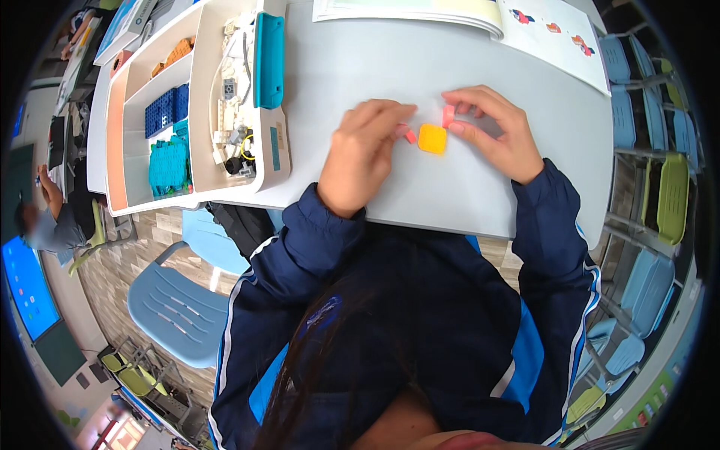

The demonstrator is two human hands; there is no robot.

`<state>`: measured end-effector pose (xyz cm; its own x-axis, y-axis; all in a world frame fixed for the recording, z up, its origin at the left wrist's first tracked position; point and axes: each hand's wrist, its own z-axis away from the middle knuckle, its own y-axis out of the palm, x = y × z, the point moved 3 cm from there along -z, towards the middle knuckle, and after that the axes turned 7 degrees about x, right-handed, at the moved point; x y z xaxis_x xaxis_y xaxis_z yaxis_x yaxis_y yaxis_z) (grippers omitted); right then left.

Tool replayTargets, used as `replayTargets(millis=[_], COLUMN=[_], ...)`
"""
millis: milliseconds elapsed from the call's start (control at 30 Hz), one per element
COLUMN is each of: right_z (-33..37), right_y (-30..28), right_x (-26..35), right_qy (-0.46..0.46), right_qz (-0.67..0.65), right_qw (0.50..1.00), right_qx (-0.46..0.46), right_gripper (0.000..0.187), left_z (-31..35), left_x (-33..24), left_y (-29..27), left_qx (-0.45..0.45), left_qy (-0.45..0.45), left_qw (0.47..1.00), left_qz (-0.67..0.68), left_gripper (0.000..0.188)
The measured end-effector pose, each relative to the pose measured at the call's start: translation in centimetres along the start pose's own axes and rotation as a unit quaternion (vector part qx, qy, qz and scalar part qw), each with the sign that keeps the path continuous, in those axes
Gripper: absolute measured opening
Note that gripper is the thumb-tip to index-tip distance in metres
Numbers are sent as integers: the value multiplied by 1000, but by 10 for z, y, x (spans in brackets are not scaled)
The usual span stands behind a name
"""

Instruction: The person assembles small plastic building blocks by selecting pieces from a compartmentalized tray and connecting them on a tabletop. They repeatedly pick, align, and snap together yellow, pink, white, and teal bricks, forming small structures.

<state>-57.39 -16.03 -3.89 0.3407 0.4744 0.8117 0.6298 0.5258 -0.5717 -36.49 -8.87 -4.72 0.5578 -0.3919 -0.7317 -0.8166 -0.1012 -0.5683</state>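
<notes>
Plainly, no lettering near me is large enough to read: the teal label (274, 151) on the white plastic tray (274, 180) at ten o'clock is only a small coloured strip, and the open booklet (555, 45) at one o'clock shows little red-and-blue printed pictures on smooth white paper.

Between my hands on the smooth, pale grey table (337, 67) lies a yellow block (433, 139), squarish with rounded corners. My right hand (495, 131), at its two o'clock, pinches an upright pink brick (448, 116) between thumb and forefinger, just off the block's one o'clock corner. My left hand (361, 154), at nine o'clock, is blurred, fingers bent; a small pink piece (410, 138) sits at its thumb tip, beside the yellow block, and I cannot tell whether I grip it or merely touch it.

The tray's compartments hold hard plastic pieces: ridged teal bricks (169, 165), studded navy bricks (165, 110), orange ones (180, 52) toward its twelve, and jumbled whitish parts (231, 82).
</notes>
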Motion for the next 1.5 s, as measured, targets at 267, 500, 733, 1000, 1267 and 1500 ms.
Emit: replayTargets(millis=[267, 500, 733, 1000, 1267, 1500], right_z=[4, 6, 16, 12, 12, 13], right_y=[0, 4, 1, 5, 6, 7], right_x=[-5, -9, 5, 10, 8, 13], right_qy=[-6, -3, 5, -18, -35, -42], right_qz=[5, 26, -3, 51, 76, 105], right_qw=[999, 998, 998, 998, 996, 993], right_qx=[-35, -52, -58, -31, -19, -16], right_gripper=[27, 23, 21, 22, 21, 20], left_z=[4, 4, -5, -9, -9, -7], left_x=[-3, -7, 0, -9, -10, -12], left_y=[-7, -3, -5, 3, 6, 7], left_qx=[8, 13, 49, 67, 78, 62], left_qy=[-113, -124, -109, -91, -80, -64], left_qw=[994, 991, 991, 993, 994, 996], left_qz=[-8, -46, 63, 19, -16, -16], left_gripper=[30, 26, 16, 17, 16, 15])
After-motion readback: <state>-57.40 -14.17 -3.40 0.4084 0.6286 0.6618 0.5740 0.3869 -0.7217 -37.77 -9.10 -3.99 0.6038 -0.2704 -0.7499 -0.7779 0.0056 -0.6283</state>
